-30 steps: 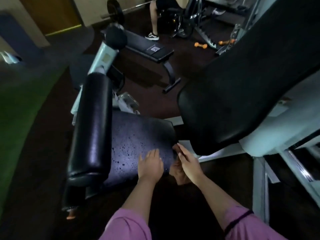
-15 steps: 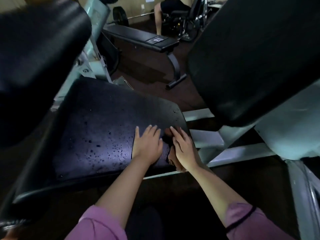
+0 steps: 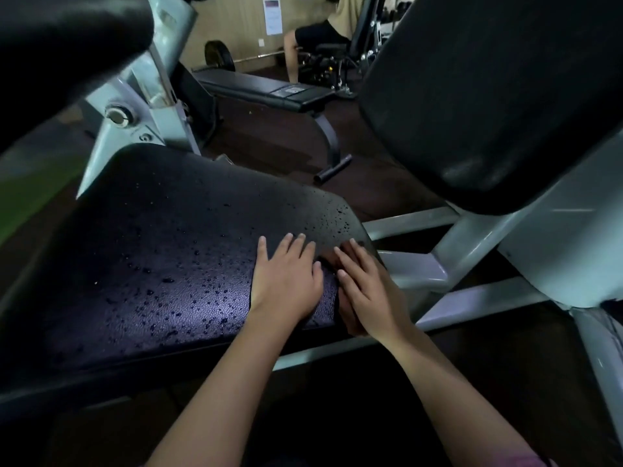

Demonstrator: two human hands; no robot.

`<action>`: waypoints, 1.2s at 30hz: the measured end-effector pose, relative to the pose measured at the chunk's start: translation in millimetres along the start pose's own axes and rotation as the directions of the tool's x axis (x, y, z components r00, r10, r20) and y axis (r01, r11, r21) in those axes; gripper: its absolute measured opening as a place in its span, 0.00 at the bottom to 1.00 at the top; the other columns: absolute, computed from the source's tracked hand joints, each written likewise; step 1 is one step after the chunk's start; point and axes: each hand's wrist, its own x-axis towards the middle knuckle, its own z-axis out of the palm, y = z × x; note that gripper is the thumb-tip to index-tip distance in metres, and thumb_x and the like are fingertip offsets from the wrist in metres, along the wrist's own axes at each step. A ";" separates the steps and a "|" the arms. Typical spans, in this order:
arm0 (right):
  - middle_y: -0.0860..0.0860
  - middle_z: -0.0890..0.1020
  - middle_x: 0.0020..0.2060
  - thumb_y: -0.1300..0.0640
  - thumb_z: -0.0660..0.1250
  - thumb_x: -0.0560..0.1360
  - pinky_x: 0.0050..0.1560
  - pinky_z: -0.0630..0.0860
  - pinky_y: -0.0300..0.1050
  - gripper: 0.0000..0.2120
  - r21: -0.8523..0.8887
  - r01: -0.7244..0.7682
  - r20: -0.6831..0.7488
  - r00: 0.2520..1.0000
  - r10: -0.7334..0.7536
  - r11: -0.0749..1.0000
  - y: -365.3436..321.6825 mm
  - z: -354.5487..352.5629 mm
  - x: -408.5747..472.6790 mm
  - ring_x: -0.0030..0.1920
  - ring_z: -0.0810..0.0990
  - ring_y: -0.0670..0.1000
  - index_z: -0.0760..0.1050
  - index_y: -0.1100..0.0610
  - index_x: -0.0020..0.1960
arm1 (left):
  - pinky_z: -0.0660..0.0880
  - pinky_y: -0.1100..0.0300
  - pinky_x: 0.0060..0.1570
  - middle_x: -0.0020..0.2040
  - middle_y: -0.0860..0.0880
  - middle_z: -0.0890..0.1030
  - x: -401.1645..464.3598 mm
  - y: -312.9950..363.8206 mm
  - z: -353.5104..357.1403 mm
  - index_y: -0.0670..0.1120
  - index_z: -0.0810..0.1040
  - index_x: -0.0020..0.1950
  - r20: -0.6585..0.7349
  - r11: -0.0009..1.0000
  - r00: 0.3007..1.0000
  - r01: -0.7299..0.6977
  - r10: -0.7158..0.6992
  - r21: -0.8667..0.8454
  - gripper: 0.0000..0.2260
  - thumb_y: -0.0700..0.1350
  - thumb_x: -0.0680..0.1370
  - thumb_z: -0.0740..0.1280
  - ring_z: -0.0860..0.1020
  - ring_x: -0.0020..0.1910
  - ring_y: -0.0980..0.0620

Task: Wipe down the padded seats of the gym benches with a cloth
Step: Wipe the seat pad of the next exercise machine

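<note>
Gym floor, dim; droplets bead the seat [image 3: 161, 264].
Left hand [image 3: 286, 281] lies flat on the seat, fingers straight; right hand [image 3: 367, 291] presses flat a dark cloth [image 3: 328, 261] at the corner. Cloth could slide off the edge.

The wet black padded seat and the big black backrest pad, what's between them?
No pad: pale grey metal frame bars and dark floor fill the gap, in the head view.

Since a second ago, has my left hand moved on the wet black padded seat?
No. The left hand still lies flat near the wet black padded seat's right corner.
</note>
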 end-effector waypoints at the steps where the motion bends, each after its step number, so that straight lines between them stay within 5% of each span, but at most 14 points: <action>1: 0.47 0.62 0.76 0.39 0.47 0.78 0.71 0.59 0.39 0.27 -0.029 -0.004 -0.013 1.000 0.003 1.000 3.1 -1.0 0.0 0.74 0.61 0.47 0.67 0.47 0.72 | 0.42 0.42 0.74 0.78 0.52 0.55 -0.3 -0.6 -0.3 0.50 0.56 0.77 0.005 1.000 1.000 -0.001 0.001 -0.005 0.23 0.53 0.82 0.47 0.49 0.77 0.54; 8: 0.52 0.63 0.75 0.47 0.50 0.77 0.73 0.55 0.42 0.27 -0.010 -0.104 0.062 0.993 0.104 0.995 12.7 -8.7 41.6 0.74 0.62 0.53 0.65 0.53 0.74 | 0.42 0.48 0.75 0.78 0.48 0.53 -1.8 -4.6 -4.5 0.45 0.54 0.77 -0.009 0.999 1.000 0.021 -0.022 -0.044 0.24 0.51 0.82 0.47 0.48 0.77 0.51; 12: 0.49 0.63 0.75 0.44 0.47 0.78 0.74 0.54 0.41 0.28 -0.041 0.069 0.148 0.987 -0.062 0.997 -20.7 7.6 41.3 0.74 0.62 0.50 0.64 0.51 0.74 | 0.43 0.51 0.75 0.78 0.47 0.53 -0.2 -4.7 -5.3 0.42 0.52 0.77 -0.004 0.999 0.999 0.044 -0.044 -0.023 0.25 0.48 0.81 0.47 0.48 0.77 0.51; 16: 0.45 0.64 0.75 0.47 0.50 0.81 0.73 0.57 0.39 0.23 0.012 0.152 0.059 0.987 -0.153 0.988 -12.3 0.5 -0.8 0.73 0.63 0.46 0.65 0.48 0.74 | 0.43 0.52 0.75 0.79 0.46 0.51 -0.9 -5.1 -5.1 0.41 0.50 0.77 0.006 0.999 0.999 0.040 -0.040 0.005 0.25 0.48 0.81 0.47 0.47 0.77 0.50; 21: 0.41 0.60 0.75 0.42 0.47 0.78 0.70 0.53 0.30 0.24 0.019 0.039 0.088 0.995 -0.040 0.999 29.5 -20.6 -4.7 0.73 0.60 0.41 0.62 0.43 0.73 | 0.43 0.51 0.75 0.78 0.47 0.52 -3.4 -5.1 -4.8 0.42 0.51 0.78 -0.013 0.999 0.999 0.036 -0.036 0.001 0.25 0.48 0.82 0.47 0.48 0.77 0.50; 25: 0.46 0.62 0.75 0.47 0.52 0.81 0.70 0.56 0.36 0.20 0.069 -0.060 0.099 0.994 0.053 0.996 39.8 -16.1 32.1 0.74 0.62 0.48 0.64 0.44 0.72 | 0.43 0.50 0.75 0.79 0.47 0.51 -3.2 -3.5 -4.5 0.43 0.51 0.78 -0.013 0.999 0.999 0.049 -0.049 -0.009 0.25 0.49 0.82 0.46 0.48 0.77 0.51; 30: 0.50 0.60 0.76 0.44 0.47 0.79 0.74 0.53 0.44 0.26 -0.049 0.051 0.174 0.984 -0.042 0.997 3.5 -1.0 48.8 0.75 0.60 0.53 0.61 0.48 0.75 | 0.42 0.51 0.75 0.79 0.48 0.51 -2.6 -0.4 -4.3 0.43 0.50 0.78 -0.013 0.998 0.998 0.058 -0.058 0.012 0.25 0.48 0.81 0.45 0.47 0.77 0.52; 33: 0.51 0.65 0.74 0.47 0.50 0.80 0.73 0.58 0.47 0.23 -0.008 0.183 0.123 0.976 -0.181 0.983 -8.1 4.1 26.1 0.72 0.66 0.54 0.66 0.50 0.73 | 0.43 0.52 0.74 0.78 0.49 0.53 -2.7 0.1 -2.6 0.43 0.51 0.78 -0.027 0.997 0.997 0.069 -0.068 0.040 0.29 0.49 0.77 0.36 0.49 0.77 0.52; 36: 0.46 0.62 0.76 0.49 0.50 0.82 0.74 0.57 0.43 0.22 0.018 0.259 0.135 0.956 -0.259 0.966 5.3 -10.4 0.1 0.74 0.61 0.48 0.66 0.48 0.74 | 0.44 0.53 0.74 0.78 0.49 0.54 -3.1 -0.4 -2.9 0.44 0.53 0.78 -0.024 0.996 0.998 0.062 -0.061 0.059 0.38 0.50 0.70 0.30 0.50 0.77 0.53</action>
